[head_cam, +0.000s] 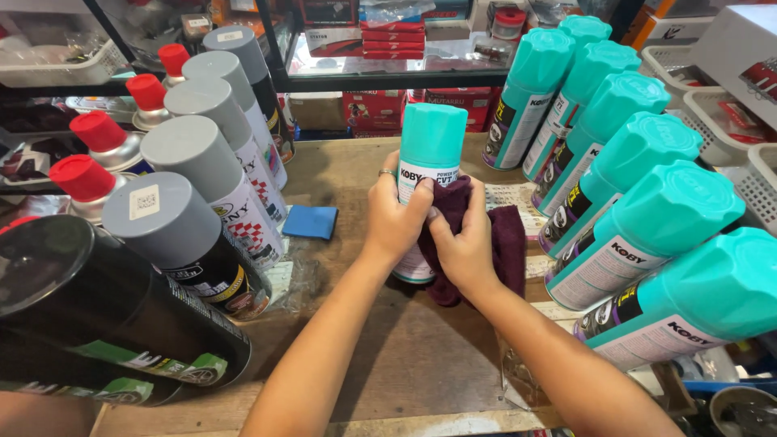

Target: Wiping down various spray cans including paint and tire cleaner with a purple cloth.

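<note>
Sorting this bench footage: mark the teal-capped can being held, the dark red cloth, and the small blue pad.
teal-capped can (433, 129), head view, on its teal cap.
dark red cloth (508, 243), head view, on the fold hanging right of the hands.
small blue pad (311, 221), head view, on the middle of its top face.

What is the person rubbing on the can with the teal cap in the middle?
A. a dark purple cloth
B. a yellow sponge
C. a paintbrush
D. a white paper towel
A: the right hand presses a dark purple cloth against the teal-capped spray can, while the left hand grips the can.
</note>
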